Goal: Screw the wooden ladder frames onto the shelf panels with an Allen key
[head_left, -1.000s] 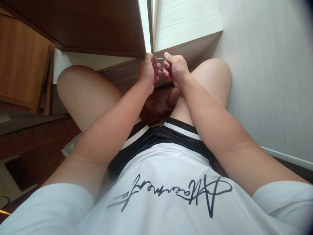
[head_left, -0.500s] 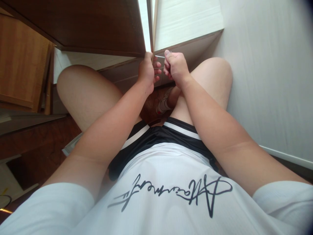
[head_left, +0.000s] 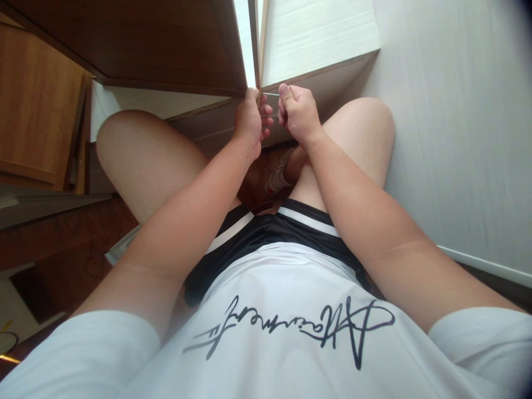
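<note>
At the lower corner of a dark brown wooden panel [head_left: 166,44], my left hand [head_left: 250,119] grips its edge, the thumb on top and the other fingers loosely curled on the far side. My right hand [head_left: 300,111] is closed in a fist around a thin metal rod [head_left: 271,94], which points left toward the panel's edge beside my left thumb. Only the rod's slim shaft shows; its other end is hidden in my fingers, so I cannot tell which tool it is. Whether its tip touches the panel is too small to make out.
A pale wood-grain board [head_left: 320,39] lies behind my hands, and a tall light panel [head_left: 453,138] stands on the right. Brown wooden boards [head_left: 37,105] lean at the left. My bent knees flank the work, above a reddish-brown floor [head_left: 83,238].
My right hand has tilted slightly and shifted a little up and left, the rod moving with it. My left hand and the panel have stayed in place.
</note>
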{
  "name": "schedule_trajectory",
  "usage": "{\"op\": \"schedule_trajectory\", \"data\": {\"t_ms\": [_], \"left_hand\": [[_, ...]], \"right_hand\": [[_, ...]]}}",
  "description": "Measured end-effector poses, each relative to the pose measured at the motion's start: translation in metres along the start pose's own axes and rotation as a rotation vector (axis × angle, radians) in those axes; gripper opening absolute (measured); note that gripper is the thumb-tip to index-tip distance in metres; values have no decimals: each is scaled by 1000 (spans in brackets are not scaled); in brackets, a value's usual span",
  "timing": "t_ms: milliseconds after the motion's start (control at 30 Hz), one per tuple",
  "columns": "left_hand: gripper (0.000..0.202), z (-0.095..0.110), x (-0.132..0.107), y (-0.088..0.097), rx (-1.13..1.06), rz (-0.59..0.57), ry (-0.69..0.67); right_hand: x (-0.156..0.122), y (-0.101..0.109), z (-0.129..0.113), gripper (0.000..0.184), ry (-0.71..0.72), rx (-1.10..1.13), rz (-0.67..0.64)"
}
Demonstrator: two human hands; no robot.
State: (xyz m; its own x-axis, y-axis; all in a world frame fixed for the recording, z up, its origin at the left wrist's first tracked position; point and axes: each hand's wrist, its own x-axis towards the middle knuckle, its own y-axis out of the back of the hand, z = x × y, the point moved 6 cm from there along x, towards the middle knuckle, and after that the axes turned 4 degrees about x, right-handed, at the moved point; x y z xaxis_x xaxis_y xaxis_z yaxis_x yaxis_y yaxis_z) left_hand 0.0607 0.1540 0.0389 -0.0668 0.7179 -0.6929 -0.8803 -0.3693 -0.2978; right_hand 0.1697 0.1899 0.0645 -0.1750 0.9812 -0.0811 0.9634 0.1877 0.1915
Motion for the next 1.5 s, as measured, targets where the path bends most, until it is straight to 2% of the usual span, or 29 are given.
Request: {"op": "schedule_trajectory", "data": {"t_ms": [133,300,467,567,800,867,1000,1133,1300,1400,1500], "left_hand": [[31,2,1,2,9,30,-37],[33,-1,1,-2,-38,-31,24],[32,3,-4,1,12,37,-7],[33,2,-4,0,15,19,3],[24,7,4,5,41,59,-148],[25,6,4,3,19,30,-126],[36,-1,1,0,0,-5,18],[35,1,-2,2,11,35,27],[34,-2,-3,-1,-26,5,55],[35,-4,-5,-2,-21,-12,72],[35,-2,-5,-2,4,-6,45]], "right_hand": [[-2,0,-4,49,4,13,2],[-3,-2,-5,49,-19,45,-24],[-3,-2,-5,46,-38,64,-31],[-2,-2,-4,46,-31,84,-20],[-3,-5,-3,47,-42,128,-18],[-4,-6,-3,48,-75,137,-33],[-5,-10,4,57,-185,165,-114],[-2,-12,14,61,-275,281,-150],[-1,-13,21,63,-374,344,-192],[-1,-11,21,60,-386,340,-179],[0,-7,16,55,-324,319,-90]]}}
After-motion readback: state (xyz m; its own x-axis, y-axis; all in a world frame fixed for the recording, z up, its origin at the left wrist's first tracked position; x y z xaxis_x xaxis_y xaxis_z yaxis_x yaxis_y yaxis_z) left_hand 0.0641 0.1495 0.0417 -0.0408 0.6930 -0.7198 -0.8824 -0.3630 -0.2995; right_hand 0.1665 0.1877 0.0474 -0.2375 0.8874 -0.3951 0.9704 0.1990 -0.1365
